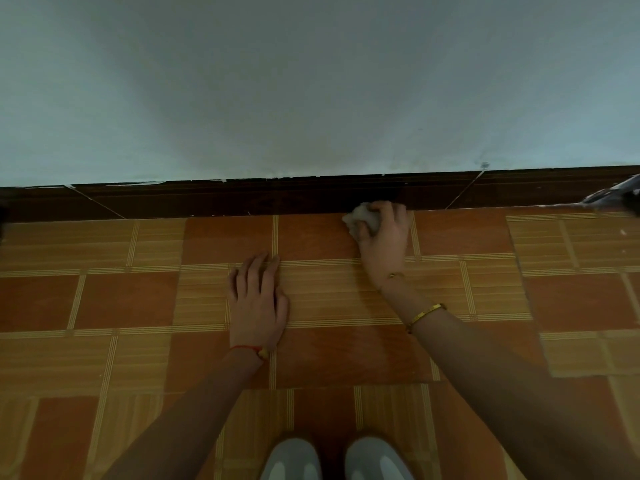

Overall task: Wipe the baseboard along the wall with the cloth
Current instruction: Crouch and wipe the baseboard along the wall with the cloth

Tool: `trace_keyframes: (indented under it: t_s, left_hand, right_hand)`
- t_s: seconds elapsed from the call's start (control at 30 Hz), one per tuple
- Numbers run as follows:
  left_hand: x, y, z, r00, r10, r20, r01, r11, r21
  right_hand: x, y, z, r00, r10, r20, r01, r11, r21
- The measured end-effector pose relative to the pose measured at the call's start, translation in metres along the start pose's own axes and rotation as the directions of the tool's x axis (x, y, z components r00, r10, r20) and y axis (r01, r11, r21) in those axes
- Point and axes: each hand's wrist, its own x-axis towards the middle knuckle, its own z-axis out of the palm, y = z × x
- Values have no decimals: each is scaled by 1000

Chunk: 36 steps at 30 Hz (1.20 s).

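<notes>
Now mid-wipe: right hand (382, 233) curled round bunched white cloth (360, 220), pressed at foot of dark baseboard (277, 199), approx 1 o'clock from centre. Left hand (258, 299) flat on tiled floor (138, 306), fingers straight, at 9 o'clock of the right, prob. bracing the crouch. Dim light; dust on the board hard to judge.

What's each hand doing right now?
Left hand: open, flat on the floor, holding nothing.
Right hand: closed on the cloth, against the baseboard.
</notes>
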Motion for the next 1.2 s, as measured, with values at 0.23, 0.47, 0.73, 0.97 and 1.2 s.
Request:
trace_keyframes:
  t_s: [0.23,0.47,0.73,0.97,1.2]
  left_hand:
    - [-1,0,0,1000,15,-15,-15,1000,-2]
    - [-1,0,2,1000,7,-10,-7,1000,10]
    - [5,16,4,998,-33,-49,32,999,-25]
    - [27,64,14,984,171,-47,-176,977,-119]
    - [37,98,27,958,285,44,-276,950,-144]
  right_hand:
    - [-11,-14,17,958,-201,206,216,975,-51]
    - [6,46,-40,999,-40,1,39,977,-211]
    - [6,48,-47,994,89,-67,-101,972,-214]
    - [-9,25,-27,970,-181,161,205,968,-146]
    - [18,93,-95,985,140,-102,-163,947,-276]
